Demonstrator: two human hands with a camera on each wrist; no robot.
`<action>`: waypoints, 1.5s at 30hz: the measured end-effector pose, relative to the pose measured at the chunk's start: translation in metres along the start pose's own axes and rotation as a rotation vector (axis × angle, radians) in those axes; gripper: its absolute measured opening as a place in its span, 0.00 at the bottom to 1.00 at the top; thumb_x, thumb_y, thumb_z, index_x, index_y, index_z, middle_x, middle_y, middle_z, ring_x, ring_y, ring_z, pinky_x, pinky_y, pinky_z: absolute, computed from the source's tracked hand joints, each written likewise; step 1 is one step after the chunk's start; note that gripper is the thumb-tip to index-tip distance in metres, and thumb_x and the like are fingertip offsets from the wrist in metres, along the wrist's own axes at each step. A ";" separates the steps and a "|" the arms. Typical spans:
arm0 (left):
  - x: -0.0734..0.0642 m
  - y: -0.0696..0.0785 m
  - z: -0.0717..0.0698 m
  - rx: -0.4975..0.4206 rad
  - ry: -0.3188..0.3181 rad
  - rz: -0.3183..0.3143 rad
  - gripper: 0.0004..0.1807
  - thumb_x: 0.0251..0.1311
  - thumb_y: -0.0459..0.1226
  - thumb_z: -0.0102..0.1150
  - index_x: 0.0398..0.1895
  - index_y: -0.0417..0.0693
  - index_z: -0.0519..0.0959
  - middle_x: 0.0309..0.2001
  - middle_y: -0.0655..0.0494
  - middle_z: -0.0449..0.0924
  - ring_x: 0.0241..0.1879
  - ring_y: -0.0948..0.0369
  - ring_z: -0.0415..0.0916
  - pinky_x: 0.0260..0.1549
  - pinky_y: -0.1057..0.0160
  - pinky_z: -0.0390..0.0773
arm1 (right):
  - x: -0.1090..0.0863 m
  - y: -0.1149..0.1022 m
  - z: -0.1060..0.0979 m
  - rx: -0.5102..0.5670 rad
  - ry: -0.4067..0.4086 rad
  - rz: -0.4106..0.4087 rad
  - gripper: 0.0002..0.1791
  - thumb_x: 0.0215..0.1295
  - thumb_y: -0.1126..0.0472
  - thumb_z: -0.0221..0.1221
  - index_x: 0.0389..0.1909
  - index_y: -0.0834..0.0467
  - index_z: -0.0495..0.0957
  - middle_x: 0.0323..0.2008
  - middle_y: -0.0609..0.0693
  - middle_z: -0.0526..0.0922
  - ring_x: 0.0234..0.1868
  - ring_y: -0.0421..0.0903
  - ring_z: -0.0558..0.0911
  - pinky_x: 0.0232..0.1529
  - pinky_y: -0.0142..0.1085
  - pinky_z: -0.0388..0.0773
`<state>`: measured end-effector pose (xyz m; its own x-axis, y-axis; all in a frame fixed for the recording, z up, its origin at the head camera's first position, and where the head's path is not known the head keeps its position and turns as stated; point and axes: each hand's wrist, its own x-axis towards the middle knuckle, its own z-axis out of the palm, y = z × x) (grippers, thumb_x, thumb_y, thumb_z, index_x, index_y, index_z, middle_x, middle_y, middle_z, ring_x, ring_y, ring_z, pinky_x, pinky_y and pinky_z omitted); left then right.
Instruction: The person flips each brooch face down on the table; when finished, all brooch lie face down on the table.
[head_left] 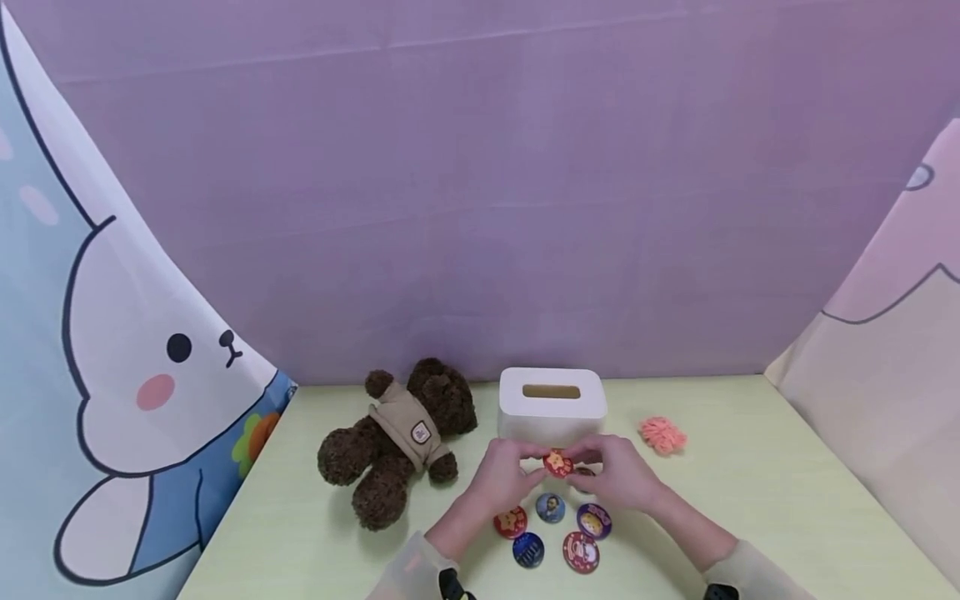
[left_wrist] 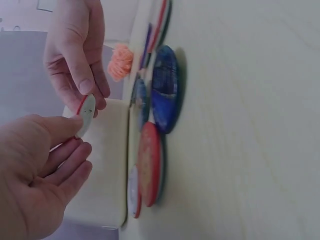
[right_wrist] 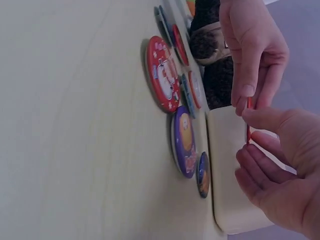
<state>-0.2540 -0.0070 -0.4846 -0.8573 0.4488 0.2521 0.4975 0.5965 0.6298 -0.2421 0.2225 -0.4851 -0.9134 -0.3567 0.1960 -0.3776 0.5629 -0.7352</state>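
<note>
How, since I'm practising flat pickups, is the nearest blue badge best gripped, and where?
Pinch the nearest blue badge by the left and right of its rim, likely best from the near side: it lies flat, with bare table before it, while a red star badge crowds its far-left edge.

Soft, even light fills the head view, leaving faint shadows beside the bear [head_left: 405, 429] on the pale bench [head_left: 757, 492]; both wrist views look dimmer, greyer and hazy, printed detail blurred.
</note>
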 end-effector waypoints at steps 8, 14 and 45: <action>-0.003 0.000 -0.007 -0.092 0.063 0.036 0.15 0.67 0.39 0.73 0.55 0.50 0.90 0.52 0.56 0.92 0.51 0.61 0.89 0.51 0.60 0.89 | -0.003 -0.008 -0.008 0.048 0.037 -0.082 0.16 0.62 0.59 0.75 0.49 0.59 0.88 0.46 0.53 0.92 0.48 0.53 0.91 0.57 0.50 0.87; -0.004 -0.002 -0.008 -0.237 0.125 0.062 0.13 0.68 0.37 0.72 0.53 0.46 0.90 0.50 0.53 0.92 0.52 0.57 0.90 0.55 0.60 0.88 | -0.004 -0.012 -0.008 0.138 0.061 -0.081 0.13 0.65 0.62 0.74 0.49 0.61 0.89 0.47 0.56 0.92 0.49 0.50 0.92 0.56 0.44 0.88; -0.007 0.006 -0.006 -0.358 0.321 0.122 0.18 0.62 0.30 0.75 0.56 0.41 0.88 0.44 0.48 0.93 0.42 0.55 0.92 0.49 0.63 0.89 | -0.002 -0.026 -0.002 0.309 0.140 -0.048 0.11 0.73 0.67 0.65 0.50 0.69 0.87 0.42 0.65 0.92 0.37 0.42 0.92 0.40 0.46 0.91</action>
<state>-0.2455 -0.0111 -0.4780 -0.8209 0.2397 0.5183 0.5687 0.2607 0.7802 -0.2312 0.2100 -0.4648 -0.9156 -0.2595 0.3071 -0.3768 0.2875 -0.8806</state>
